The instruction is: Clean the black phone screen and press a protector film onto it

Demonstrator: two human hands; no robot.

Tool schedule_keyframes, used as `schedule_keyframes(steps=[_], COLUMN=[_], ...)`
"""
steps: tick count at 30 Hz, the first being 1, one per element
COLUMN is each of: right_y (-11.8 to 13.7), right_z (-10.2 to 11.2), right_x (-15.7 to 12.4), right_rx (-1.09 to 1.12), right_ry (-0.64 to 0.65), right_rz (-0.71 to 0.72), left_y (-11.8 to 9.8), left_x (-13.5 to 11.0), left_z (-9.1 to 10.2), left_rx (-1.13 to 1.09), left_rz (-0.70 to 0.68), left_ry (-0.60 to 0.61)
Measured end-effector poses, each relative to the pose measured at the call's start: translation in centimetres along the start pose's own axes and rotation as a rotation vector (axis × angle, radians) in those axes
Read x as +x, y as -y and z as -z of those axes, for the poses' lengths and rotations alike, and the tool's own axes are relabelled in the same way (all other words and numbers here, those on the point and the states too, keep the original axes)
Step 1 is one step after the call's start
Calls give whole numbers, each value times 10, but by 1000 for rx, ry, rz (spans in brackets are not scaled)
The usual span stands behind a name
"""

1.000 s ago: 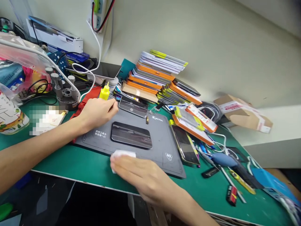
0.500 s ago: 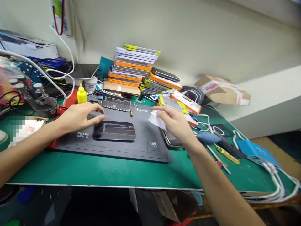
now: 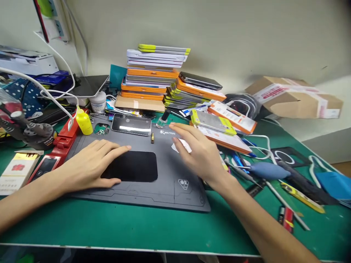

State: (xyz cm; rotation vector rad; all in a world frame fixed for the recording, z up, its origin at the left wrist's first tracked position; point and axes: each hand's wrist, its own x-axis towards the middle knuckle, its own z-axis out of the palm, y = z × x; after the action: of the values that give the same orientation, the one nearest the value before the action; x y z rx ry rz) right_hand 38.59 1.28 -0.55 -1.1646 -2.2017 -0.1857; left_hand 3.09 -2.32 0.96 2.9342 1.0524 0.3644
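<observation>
On the grey work mat [image 3: 161,193] lies a phone [image 3: 137,166] with its dark, glossy face up. My left hand [image 3: 95,164] spans the phone's left end, thumb at the near edge and index finger at the far edge. Held over the mat to the right of the phone, my right hand [image 3: 199,153] has a crumpled white wipe [image 3: 183,146] between thumb and fingers; part of the wipe is hidden under the hand. Behind the phone are a small brass-coloured piece [image 3: 152,138], a second phone-like panel [image 3: 131,124] and a small glass bottle with a black cap [image 3: 163,118].
A yellow squeeze bottle [image 3: 84,121] and a red clamp-like tool [image 3: 64,140] stand left. Stacked flat boxes [image 3: 152,80] rise at the back. On the right lie a blue air blower [image 3: 270,170], a yellow cutter [image 3: 303,197] and white cables. A cardboard box [image 3: 296,96] sits behind.
My left hand has come down onto the phone's left end. My right hand, with the wipe, has opened its fingers somewhat more. The view has shifted closer to the mat.
</observation>
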Motion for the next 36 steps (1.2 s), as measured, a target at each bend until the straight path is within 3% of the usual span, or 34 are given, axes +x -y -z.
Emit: schedule_keyframes(steps=[6,21,24,28,32,36], right_y=[21,31,24,-9,-39,-39], right_z=[1,-4,-2,1,-2,-7], right_x=[-18,-26,-25,-27,-29,-28], right_rx=[37,79,-22,-220,-54,128], right_ry=[16,61,51,94,191,260], right_rz=[204,254,199,-27,-145,-168], left_y=[-3,-5,-5,-4,-2,-3], left_x=[-1,4,3,0,-3,-4], left_z=[4,6,7,9,8,4], left_rx=[100,131,65,-122,-256,-291], left_rz=[-46,-72,-57,83,198,200], left_ry=[-128,-122,-95,-1,90,71])
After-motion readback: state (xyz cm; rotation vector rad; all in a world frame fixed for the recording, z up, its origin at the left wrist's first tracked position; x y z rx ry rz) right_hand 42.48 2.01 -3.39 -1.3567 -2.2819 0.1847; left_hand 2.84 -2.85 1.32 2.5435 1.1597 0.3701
